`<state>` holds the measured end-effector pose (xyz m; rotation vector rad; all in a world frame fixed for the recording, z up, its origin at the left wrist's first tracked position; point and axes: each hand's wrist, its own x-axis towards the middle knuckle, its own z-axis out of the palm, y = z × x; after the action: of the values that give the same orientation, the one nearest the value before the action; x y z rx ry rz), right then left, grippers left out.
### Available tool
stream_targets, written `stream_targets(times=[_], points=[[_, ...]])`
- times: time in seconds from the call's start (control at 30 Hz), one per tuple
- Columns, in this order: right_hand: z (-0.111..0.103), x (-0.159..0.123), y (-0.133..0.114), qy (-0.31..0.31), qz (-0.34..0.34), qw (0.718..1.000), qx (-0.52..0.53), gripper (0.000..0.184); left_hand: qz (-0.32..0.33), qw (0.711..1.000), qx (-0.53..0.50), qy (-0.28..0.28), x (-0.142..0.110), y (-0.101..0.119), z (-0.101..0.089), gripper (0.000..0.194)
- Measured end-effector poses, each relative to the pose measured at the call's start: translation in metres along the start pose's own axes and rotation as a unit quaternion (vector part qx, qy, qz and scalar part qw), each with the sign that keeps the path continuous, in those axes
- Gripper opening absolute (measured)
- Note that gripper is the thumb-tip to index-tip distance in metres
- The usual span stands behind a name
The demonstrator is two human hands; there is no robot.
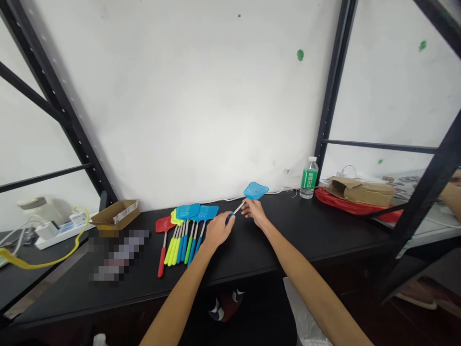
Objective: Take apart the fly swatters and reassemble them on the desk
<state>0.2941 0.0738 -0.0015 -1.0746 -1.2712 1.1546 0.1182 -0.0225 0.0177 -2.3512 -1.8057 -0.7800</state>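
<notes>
A blue fly swatter (256, 190) with a metal rod is held above the black table, its mesh head pointing away from me. My left hand (218, 228) is closed around its blue handle. The fingers of my right hand (253, 211) are closed on the rod just below the mesh head. Left of my left hand lies a row of several fly swatters, with yellow-green, green and blue handles (179, 247) towards me and their heads overlapping at the back. A red fly swatter (162, 259) lies at the row's left end.
An open cardboard box (124, 214) and a pixelated patch are at the left, beside a white power strip (65, 234) and a yellow cable (54, 264). A water bottle (309, 179) stands at the back right. Black rack posts (333, 81) flank the table (302, 240).
</notes>
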Motion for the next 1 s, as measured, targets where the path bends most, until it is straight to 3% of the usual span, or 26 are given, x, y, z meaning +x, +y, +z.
stream_targets(times=[0.07,0.13,0.33,0.6,0.87,1.0], points=[[0.004,-0.002,0.002,-0.021,0.005,0.996,0.091,0.03,-0.018,1.0,0.008,-0.01,0.003,0.005,0.01,0.042],[0.006,-0.003,0.005,-0.02,0.001,0.993,0.116,0.036,-0.016,1.0,0.021,-0.013,0.0,0.003,0.014,0.039],[0.009,-0.002,0.012,-0.012,-0.04,0.994,0.098,0.042,-0.004,0.998,0.056,0.005,-0.006,-0.003,0.013,0.025],[0.011,0.003,0.014,0.027,-0.087,0.994,0.065,0.046,0.009,0.994,0.105,0.018,-0.001,0.002,0.016,0.028],[0.011,0.002,0.014,0.073,-0.063,0.995,0.026,0.041,0.008,0.992,0.122,0.036,-0.002,0.006,0.017,0.026],[0.007,-0.002,0.009,0.02,0.0,0.997,0.076,0.035,0.007,0.991,0.123,0.047,-0.004,0.002,0.017,0.021]])
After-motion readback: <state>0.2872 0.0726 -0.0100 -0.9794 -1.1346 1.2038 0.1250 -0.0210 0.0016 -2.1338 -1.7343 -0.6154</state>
